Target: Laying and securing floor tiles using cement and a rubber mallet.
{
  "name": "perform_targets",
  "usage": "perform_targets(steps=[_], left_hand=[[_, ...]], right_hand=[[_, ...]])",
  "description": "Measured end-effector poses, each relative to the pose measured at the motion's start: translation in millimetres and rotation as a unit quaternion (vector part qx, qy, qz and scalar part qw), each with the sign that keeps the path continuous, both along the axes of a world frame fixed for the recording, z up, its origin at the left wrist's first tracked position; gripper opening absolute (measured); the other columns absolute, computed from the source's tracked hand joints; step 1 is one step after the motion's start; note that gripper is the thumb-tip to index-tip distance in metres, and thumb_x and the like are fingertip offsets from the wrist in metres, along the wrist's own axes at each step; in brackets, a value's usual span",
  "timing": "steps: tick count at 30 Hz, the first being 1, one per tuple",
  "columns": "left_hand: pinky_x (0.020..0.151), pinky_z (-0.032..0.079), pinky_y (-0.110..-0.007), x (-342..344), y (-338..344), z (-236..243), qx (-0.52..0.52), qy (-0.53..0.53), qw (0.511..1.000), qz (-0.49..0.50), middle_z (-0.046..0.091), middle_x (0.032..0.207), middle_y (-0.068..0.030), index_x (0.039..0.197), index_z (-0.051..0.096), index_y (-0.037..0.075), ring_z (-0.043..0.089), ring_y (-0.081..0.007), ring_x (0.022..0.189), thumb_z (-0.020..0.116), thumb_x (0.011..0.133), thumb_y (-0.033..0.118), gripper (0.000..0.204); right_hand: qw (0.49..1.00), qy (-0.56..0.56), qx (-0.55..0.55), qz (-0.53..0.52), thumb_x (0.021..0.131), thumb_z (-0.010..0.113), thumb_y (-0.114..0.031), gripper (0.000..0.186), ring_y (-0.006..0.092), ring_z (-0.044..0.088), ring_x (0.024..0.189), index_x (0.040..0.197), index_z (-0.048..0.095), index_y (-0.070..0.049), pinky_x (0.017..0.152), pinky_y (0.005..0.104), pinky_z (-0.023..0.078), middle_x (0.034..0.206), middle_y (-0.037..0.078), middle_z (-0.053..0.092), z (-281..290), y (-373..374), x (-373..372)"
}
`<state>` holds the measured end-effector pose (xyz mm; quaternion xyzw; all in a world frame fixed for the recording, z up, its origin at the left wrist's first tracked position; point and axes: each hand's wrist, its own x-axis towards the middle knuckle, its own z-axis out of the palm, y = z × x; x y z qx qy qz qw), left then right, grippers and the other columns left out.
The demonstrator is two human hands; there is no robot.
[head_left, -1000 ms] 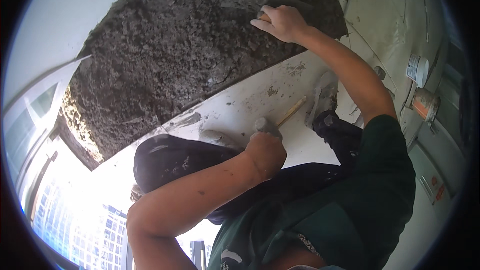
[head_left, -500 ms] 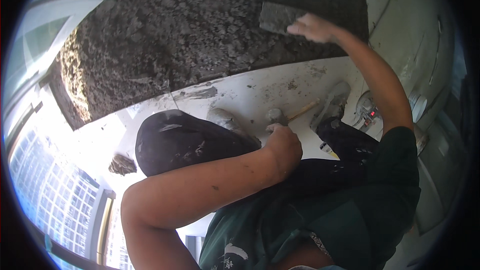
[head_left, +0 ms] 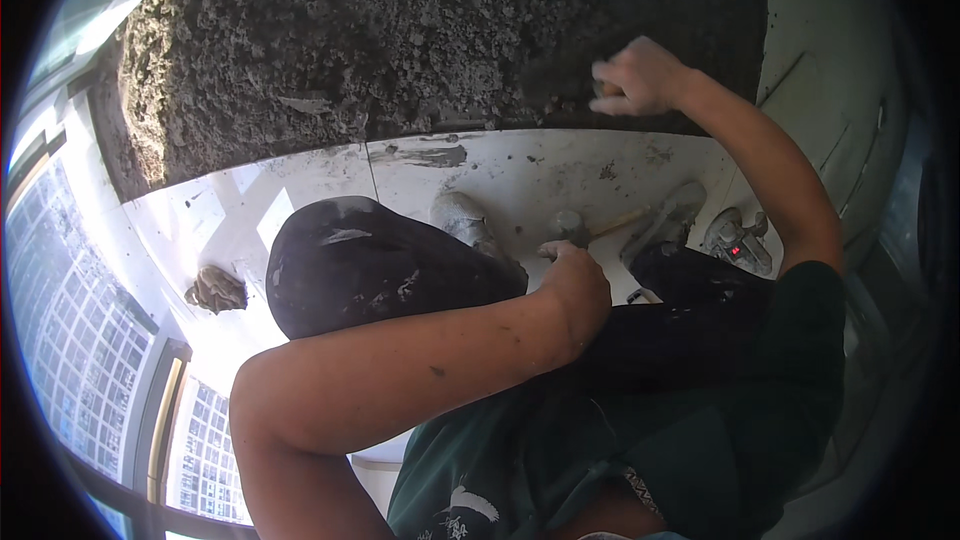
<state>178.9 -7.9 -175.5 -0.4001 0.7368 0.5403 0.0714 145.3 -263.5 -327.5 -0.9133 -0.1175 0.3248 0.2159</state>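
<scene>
My right hand [head_left: 646, 76] is closed on the handle of a flat trowel [head_left: 560, 75], blurred and dark, on a large bed of rough grey mortar [head_left: 380, 30], near its lower edge. Below the bed, my left hand [head_left: 572, 290] hangs curled above my thigh; whatever it holds, if anything, is hidden. Just beyond it a mallet [head_left: 568, 226] with a grey head and wooden handle lies on the pale floor [head_left: 420, 165] between my shoes.
My bent knee [head_left: 340, 260] is below the bed. A grey tool with a red display [head_left: 738, 240] sits by my right shoe [head_left: 665, 225]. A crumpled grey lump [head_left: 215, 288] lies at left, beside a bright glazed opening [head_left: 75, 300]. A scuffed pale surface [head_left: 830, 130] runs along the right.
The view has turned, so the mortar bed sits more level. My right hand and trowel have moved right and down toward the bed's near edge. My left hand stays low, curled.
</scene>
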Motion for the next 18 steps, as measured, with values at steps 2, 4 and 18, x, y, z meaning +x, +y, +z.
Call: perform_targets(steps=[2, 4, 18], left_hand=[[0.085, 0.052, -0.052, 2, 1, -1, -0.006, -0.001, 1.0, -0.001, 0.072, 0.103, -0.0113, 0.103, 0.076, 0.011, 0.068, -0.0307, 0.101, 0.06, 0.087, 0.022, 0.025], [0.085, 0.052, -0.053, -1, 4, -7, 0.0, 0.006, 1.0, -0.005, 0.072, 0.105, -0.0108, 0.104, 0.076, 0.011, 0.068, -0.0304, 0.102, 0.06, 0.087, 0.022, 0.025], [0.074, 0.053, -0.044, 21, 6, -6, -0.043, 0.039, 0.998, 0.011, 0.072, 0.099, -0.0109, 0.093, 0.076, 0.01, 0.071, -0.0285, 0.091, 0.065, 0.081, 0.02, 0.019]], right_hand=[[0.999, 0.015, -0.024, 0.033, 0.089, 0.059, -0.052, 0.044, 0.0343, 0.067, 0.067, 0.081, 0.059, -0.008, 0.067, 0.0456, 0.053, 0.068, 0.013, 0.067, -10, 16, -3], [0.998, -0.007, -0.034, 0.043, 0.091, 0.057, -0.05, 0.042, 0.0335, 0.068, 0.067, 0.082, 0.06, -0.009, 0.066, 0.0455, 0.054, 0.068, 0.013, 0.067, -27, 47, 15], [0.988, 0.005, 0.001, -0.152, 0.088, 0.06, -0.053, 0.046, 0.0357, 0.069, 0.072, 0.088, 0.063, -0.007, 0.066, 0.0474, 0.054, 0.075, 0.016, 0.069, -20, 123, 46]])
